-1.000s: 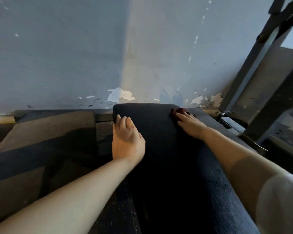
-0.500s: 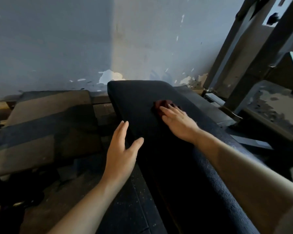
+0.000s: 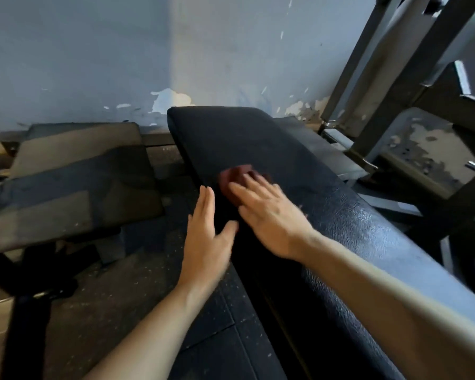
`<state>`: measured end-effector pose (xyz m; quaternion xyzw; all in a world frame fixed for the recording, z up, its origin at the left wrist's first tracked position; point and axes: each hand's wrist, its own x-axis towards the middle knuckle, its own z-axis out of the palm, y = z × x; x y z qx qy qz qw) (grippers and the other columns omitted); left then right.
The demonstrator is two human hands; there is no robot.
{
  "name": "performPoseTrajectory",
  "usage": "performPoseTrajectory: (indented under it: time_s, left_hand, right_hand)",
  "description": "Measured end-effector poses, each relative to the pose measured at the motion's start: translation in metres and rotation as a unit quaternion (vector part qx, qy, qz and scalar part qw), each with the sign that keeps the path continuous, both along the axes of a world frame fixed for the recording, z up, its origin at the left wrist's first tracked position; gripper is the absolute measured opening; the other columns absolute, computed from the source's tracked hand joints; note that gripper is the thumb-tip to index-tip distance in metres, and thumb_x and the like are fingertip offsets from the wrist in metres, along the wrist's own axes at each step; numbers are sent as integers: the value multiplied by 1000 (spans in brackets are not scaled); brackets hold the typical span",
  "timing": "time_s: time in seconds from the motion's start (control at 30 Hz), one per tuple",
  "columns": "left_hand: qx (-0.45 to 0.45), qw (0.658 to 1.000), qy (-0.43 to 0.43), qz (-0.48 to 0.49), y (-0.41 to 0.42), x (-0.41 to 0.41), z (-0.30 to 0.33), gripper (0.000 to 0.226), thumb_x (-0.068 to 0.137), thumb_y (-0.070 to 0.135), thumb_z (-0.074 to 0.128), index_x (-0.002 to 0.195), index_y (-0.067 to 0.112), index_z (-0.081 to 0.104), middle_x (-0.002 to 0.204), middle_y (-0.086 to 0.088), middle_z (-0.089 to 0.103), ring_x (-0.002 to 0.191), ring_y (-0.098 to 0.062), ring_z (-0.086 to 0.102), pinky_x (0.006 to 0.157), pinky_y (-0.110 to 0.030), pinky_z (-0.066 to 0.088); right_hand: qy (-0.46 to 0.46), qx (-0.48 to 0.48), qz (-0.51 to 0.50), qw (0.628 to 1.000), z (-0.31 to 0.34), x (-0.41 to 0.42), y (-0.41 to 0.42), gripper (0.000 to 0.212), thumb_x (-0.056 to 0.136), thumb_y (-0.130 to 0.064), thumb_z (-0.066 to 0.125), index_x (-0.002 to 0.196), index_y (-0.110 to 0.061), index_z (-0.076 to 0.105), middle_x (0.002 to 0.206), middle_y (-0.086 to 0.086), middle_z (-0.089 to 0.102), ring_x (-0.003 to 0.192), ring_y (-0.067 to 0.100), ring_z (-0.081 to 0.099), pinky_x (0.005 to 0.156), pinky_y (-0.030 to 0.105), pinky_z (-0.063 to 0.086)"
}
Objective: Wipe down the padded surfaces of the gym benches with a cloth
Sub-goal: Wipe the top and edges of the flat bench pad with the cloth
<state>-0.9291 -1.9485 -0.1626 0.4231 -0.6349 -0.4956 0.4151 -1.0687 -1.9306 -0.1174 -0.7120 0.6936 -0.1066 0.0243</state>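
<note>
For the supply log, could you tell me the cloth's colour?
Dark red cloth, seen in the head view under the right hand.

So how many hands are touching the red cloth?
1. The right hand presses flat on the small dark red cloth atop the black padded bench; the left hand is beside it, off the cloth.

We count two hands: one left hand (image 3: 207, 231) and one right hand (image 3: 269, 215). We see one dark red cloth (image 3: 232, 182). We count two padded benches: one black bench pad (image 3: 258, 144) running up the middle, and one worn pad (image 3: 77, 176) to its left. We see one grey metal frame (image 3: 390, 72) at the right. We count one peeling blue wall (image 3: 93, 56) behind.
</note>
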Motion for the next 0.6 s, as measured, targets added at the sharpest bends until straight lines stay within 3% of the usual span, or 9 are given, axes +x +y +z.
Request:
performPoseTrajectory:
  time_s: [0.1,0.23,0.3,0.37,0.5,0.53,0.6]
  left_hand:
    - [-5,1000,-3,-15,0,4,-3,66,97,17,54,142,44,13,150,28,9,140,12,6,120,-30,-8]
    - [-5,1000,5,-17,3,0,-8,66,99,21,49,152,33,11,153,28,3,139,16,1,118,-24,-12]
    - [-25,1000,6,-8,7,-5,-10,68,96,32,42,154,29,7,153,28,-1,139,16,-2,117,-21,-13]
    - [-29,1000,0,-2,7,-9,-13,67,96,33,38,154,28,4,150,28,-3,141,13,-5,118,-24,-13]
    - [-10,999,38,22,15,-8,-17,55,104,17,39,153,23,14,149,26,7,145,3,2,123,-35,3]
    - [-7,999,39,25,22,-5,-14,53,104,17,38,153,23,18,150,24,9,145,3,4,123,-34,6]
    - [0,1000,21,19,41,1,-8,51,104,20,40,152,24,23,154,22,13,142,8,4,121,-25,7]
  right_hand:
    - [-17,3,50,999,1,-10,28,53,99,-41,29,152,-33,24,161,-7,10,149,11,0,121,32,1]
    - [7,47,-170,984,3,-89,2,52,104,-34,33,153,-31,19,163,-3,6,150,16,3,120,39,2]
    - [-4,43,-220,975,3,-92,-12,52,104,-34,31,154,-28,17,163,1,5,150,22,2,121,40,2]
    - [2,21,-174,985,-1,-64,-7,52,104,-33,33,153,-28,20,163,3,8,150,23,3,120,40,2]
    - [-9,5,55,998,-2,-5,69,55,98,-43,30,152,-36,21,161,-10,7,148,9,-3,119,30,-3]
    - [-2,19,68,997,-1,-12,83,57,96,-48,25,151,-40,18,161,-15,4,148,6,-6,119,29,-4]
    - [29,51,-2,998,4,-47,88,54,98,-48,25,151,-44,13,161,-17,0,148,6,-7,121,35,-4]
